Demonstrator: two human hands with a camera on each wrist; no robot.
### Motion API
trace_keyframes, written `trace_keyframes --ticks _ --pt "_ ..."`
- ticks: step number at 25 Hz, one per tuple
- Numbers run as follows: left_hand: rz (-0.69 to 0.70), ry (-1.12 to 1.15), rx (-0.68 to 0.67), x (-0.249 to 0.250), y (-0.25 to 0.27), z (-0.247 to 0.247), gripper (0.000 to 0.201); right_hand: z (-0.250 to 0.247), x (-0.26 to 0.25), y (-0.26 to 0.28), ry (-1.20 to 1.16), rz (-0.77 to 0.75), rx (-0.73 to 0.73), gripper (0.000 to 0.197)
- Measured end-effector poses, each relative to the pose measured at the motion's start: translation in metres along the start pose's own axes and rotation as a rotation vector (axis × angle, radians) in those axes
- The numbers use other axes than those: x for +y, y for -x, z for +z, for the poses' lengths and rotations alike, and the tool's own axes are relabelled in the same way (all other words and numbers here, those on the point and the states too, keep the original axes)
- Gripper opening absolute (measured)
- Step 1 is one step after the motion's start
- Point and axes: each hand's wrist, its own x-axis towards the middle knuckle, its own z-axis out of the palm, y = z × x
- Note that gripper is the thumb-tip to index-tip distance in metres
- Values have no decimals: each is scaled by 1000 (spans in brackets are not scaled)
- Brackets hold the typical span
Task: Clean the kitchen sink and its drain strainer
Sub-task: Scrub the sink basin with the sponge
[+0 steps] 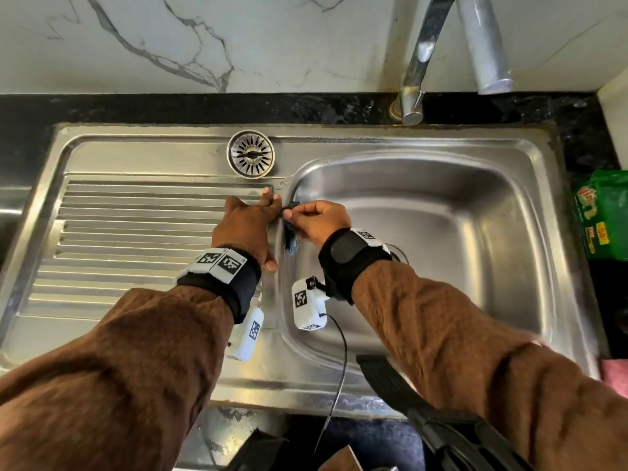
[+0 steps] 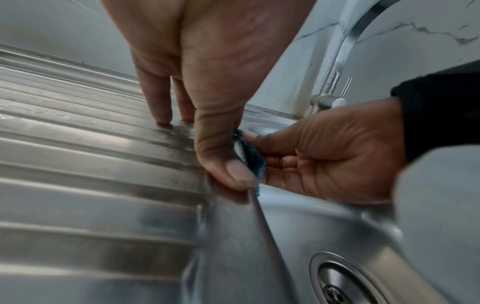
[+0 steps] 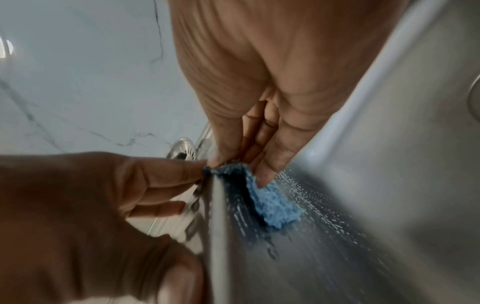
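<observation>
The steel sink (image 1: 441, 212) is set into the dark desk (image 1: 170, 107), with a ribbed draining board (image 1: 136, 232) on its left side. The tap (image 1: 421, 62) is seen at the back. The drain strainer (image 1: 250, 154) is laid on the sink's back edge, apart from both hands. The left hand (image 1: 248, 229) is spread, and its fingertips are pressed on the board by the bowl's edge. A blue scrub pad (image 3: 262, 195) is pinched by the right hand (image 1: 319, 220) and held against the bowl's wet left wall.
</observation>
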Motion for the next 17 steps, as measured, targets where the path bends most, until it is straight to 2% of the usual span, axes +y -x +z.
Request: trace_keyframes --ticks 2,3,6,7,8,11,13,15,17 --pt "-4 -3 7 -1 -3 2 129 -6 7 14 77 7 -61 16" --pt "-3 0 17 -2 -4 3 128 -12 15 28 127 64 -157 15" --pt "4 7 45 -4 -7 6 124 -28 29 72 275 349 -571 13" --pt "3 3 48 -4 -7 7 122 -30 28 77 290 360 -601 14" --pt "4 -13 51 -3 -7 7 120 -28 25 74 259 321 -547 13" --pt "9 -75 28 -2 -6 4 122 -15 12 44 135 72 -184 12" --pt "22 -123 11 -1 -4 2 122 -8 8 35 107 -25 -78 13" --pt "38 -139 17 -1 -4 1 120 -13 17 43 182 -30 -130 14" --pt "48 -113 34 -3 -6 3 119 -26 30 68 342 78 -332 16"
